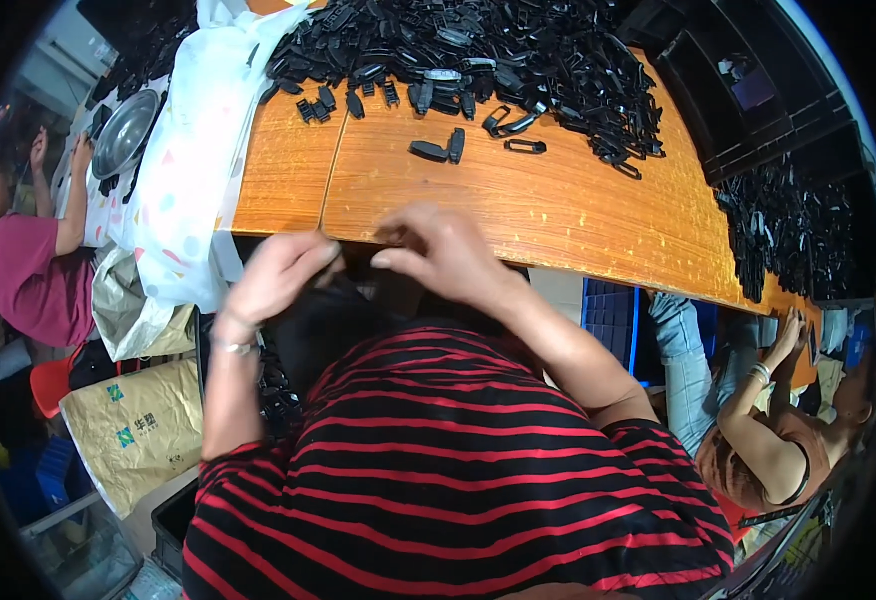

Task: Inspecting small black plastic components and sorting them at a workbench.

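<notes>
The step in hand looked like close fingertip work at the near edge of the table (pixel 608 225). Left of centre, the left hand (pixel 274 276) had thumb and fingers drawn narrow; whether they held anything could not be told. Near mid-frame, the right hand (pixel 450 258) was curled and blurred, thumb apart from the fingers, its hold likewise unclear. Two small black pieces (pixel 456 146) lay above it, well apart, below the black heap (pixel 558 65); picking one up would call for an upward reach.
</notes>
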Demonstrator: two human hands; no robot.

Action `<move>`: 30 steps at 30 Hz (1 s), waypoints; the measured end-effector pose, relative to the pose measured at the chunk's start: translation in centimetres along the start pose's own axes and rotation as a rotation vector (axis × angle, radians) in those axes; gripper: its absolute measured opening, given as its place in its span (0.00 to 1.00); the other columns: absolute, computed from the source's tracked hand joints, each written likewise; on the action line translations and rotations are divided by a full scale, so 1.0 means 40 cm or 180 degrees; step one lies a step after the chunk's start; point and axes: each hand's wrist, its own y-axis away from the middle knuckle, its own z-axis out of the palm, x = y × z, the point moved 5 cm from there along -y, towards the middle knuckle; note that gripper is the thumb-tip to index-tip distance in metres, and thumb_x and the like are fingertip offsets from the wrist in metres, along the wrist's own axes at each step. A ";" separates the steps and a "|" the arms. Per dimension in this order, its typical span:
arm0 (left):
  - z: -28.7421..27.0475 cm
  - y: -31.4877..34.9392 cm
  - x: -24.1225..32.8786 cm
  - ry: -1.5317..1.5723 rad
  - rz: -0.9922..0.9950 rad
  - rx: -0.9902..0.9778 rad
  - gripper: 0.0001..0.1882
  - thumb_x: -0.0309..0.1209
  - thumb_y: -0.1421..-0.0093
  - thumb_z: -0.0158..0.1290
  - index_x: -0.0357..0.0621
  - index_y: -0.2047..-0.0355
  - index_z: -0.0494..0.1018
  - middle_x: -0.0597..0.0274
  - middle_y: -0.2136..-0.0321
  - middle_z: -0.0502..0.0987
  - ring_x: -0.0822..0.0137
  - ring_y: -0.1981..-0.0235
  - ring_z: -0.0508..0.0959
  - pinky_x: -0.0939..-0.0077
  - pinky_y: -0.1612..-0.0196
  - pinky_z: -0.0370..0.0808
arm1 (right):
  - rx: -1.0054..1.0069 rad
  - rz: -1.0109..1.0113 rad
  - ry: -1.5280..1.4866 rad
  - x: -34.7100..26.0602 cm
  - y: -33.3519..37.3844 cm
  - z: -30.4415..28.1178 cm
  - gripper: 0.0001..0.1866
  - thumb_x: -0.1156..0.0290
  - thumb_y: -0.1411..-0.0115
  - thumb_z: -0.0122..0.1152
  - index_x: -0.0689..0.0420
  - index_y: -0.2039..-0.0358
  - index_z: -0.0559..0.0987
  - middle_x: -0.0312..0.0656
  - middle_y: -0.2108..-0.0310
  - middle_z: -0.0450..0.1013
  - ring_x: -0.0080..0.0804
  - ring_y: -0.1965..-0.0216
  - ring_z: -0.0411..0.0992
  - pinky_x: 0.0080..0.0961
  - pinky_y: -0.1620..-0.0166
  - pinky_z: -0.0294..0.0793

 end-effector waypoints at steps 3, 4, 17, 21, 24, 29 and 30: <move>-0.105 0.129 -0.087 -0.1932 -0.0841 0.0440 0.12 0.34 0.43 0.57 0.38 0.64 0.79 0.52 0.68 0.81 0.51 0.64 0.80 0.65 0.60 0.74 | 0.0467 0.0286 0.0380 0.083 0.003 -0.124 0.14 0.66 0.48 0.70 0.60 0.63 0.80 0.45 0.68 0.76 0.32 0.70 0.77 0.27 0.65 0.76; -0.128 0.144 -0.088 -0.1990 -0.0830 0.0605 0.13 0.30 0.45 0.58 0.38 0.61 0.78 0.52 0.65 0.80 0.53 0.63 0.79 0.66 0.59 0.74 | 0.0766 0.0139 0.0961 0.106 0.007 -0.175 0.12 0.68 0.47 0.68 0.61 0.65 0.80 0.46 0.67 0.76 0.34 0.69 0.77 0.27 0.63 0.76; 0.084 -0.300 0.121 -0.1879 0.1799 0.1637 0.10 0.26 0.47 0.57 0.44 0.63 0.76 0.58 0.68 0.74 0.57 0.61 0.74 0.66 0.58 0.72 | 0.0623 0.0256 0.3050 0.209 -0.031 -0.290 0.12 0.74 0.47 0.63 0.57 0.61 0.80 0.44 0.66 0.72 0.43 0.60 0.68 0.36 0.57 0.72; 0.091 -0.336 0.091 -0.1873 0.1730 0.1612 0.08 0.27 0.47 0.58 0.44 0.65 0.76 0.59 0.70 0.73 0.56 0.63 0.74 0.65 0.60 0.72 | 0.0477 0.0149 0.2851 0.184 -0.030 -0.285 0.11 0.74 0.45 0.60 0.61 0.61 0.76 0.48 0.65 0.72 0.47 0.60 0.69 0.39 0.57 0.71; 0.085 -0.327 0.093 -0.1869 0.1663 0.1634 0.05 0.27 0.46 0.58 0.43 0.68 0.77 0.60 0.71 0.74 0.57 0.64 0.74 0.65 0.62 0.72 | 0.0373 0.0151 0.2437 0.135 -0.021 -0.262 0.09 0.74 0.41 0.55 0.63 0.61 0.74 0.51 0.65 0.71 0.50 0.59 0.69 0.42 0.57 0.71; 0.077 -0.325 0.094 -0.1896 0.1383 0.1713 0.06 0.31 0.45 0.58 0.43 0.69 0.78 0.59 0.72 0.74 0.56 0.64 0.75 0.66 0.61 0.73 | 0.0141 0.0309 0.2484 0.154 -0.021 -0.230 0.10 0.75 0.41 0.52 0.64 0.60 0.75 0.51 0.62 0.70 0.49 0.57 0.70 0.42 0.57 0.72; 0.075 -0.324 0.095 -0.1896 0.1388 0.1728 0.06 0.31 0.45 0.58 0.43 0.69 0.78 0.59 0.72 0.74 0.56 0.64 0.75 0.66 0.61 0.73 | 0.0162 0.0304 0.2609 0.158 -0.023 -0.228 0.10 0.76 0.42 0.52 0.64 0.60 0.75 0.50 0.61 0.70 0.48 0.56 0.70 0.41 0.57 0.73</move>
